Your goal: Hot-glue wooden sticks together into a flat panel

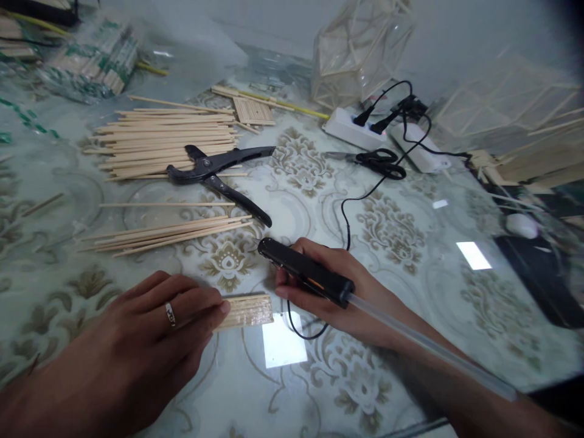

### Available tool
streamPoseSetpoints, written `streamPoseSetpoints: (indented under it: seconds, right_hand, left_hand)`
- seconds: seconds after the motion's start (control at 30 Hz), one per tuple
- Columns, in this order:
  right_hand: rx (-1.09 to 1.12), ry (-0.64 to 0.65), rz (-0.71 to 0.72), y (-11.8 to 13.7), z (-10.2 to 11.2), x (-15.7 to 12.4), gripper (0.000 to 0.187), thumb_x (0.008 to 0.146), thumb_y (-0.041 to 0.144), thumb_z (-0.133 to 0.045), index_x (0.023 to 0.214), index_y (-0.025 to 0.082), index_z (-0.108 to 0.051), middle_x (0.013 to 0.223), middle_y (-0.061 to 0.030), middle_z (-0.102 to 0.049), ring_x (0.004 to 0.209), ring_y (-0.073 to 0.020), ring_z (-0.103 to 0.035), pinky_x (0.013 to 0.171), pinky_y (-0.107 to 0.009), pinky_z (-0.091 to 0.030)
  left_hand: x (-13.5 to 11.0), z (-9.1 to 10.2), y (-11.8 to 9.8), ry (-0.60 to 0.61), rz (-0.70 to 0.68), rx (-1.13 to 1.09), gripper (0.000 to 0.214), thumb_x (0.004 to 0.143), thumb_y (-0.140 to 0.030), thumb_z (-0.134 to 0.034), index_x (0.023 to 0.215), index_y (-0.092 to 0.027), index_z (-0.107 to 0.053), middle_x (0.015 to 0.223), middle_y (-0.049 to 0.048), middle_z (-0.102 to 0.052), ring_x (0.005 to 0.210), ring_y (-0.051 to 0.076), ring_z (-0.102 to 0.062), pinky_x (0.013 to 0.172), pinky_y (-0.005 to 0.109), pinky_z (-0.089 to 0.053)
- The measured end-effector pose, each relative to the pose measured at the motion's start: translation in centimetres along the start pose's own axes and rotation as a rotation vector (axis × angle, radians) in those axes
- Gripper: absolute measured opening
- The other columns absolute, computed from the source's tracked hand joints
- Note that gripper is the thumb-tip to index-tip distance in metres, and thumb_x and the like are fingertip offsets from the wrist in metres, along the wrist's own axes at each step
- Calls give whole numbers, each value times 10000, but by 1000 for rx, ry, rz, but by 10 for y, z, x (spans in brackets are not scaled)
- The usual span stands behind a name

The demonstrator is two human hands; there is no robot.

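My left hand (168, 331), with a ring on one finger, pinches a small flat panel of wooden sticks (249, 310) low over the table. A shiny coating shows on the panel's visible face; its left end is hidden under my fingers. In my right hand (323, 267) is a black hot glue gun (305, 271), my fingers wrapped round it. A long translucent glue stick (429, 344) juts from its back end over my forearm. The gun's front points left, above and apart from the panel. Just beyond lie several loose wooden sticks (177, 234).
Black-handled cutters (219, 173) lie against a larger stick pile (159, 140). Scissors (378, 163) rest near a white power strip (351, 129), whose black cord (349, 213) runs toward my right hand. Stick frames (360, 55) stand at the back; a phone-like black object (538, 280) lies right.
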State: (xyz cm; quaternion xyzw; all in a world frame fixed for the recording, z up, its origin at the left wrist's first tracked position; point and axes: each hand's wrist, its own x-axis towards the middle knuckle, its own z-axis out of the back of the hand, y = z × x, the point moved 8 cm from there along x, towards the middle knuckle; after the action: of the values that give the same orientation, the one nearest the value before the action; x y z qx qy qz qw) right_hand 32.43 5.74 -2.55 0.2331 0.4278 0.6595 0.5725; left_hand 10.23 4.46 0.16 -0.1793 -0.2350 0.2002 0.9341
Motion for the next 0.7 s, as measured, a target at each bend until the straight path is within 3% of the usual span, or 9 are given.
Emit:
streamPoseSetpoints:
  seconds: [0.17,0.7]
  right_hand:
    - [-72,-5,22,6,-2,-3,213,976,361,-787,930,241,-618,802,22,-717,643,-144,-593,595,-274,-430]
    - [-81,2,20,6,-5,-3,251,969,367,-812,920,243,-599,765,44,-687,624,-133,-561,576,-253,-429]
  left_hand:
    - [1,-1,-1,-4,-5,5,326,1060,-19,-503,1246,-195,-706,1162,44,-821,1028,223,-745,869,395,-621]
    - [2,1,-1,-10,1,6,346,1053,-12,-507,1256,-213,-703,1147,47,-832,1007,226,-765,834,409,-656]
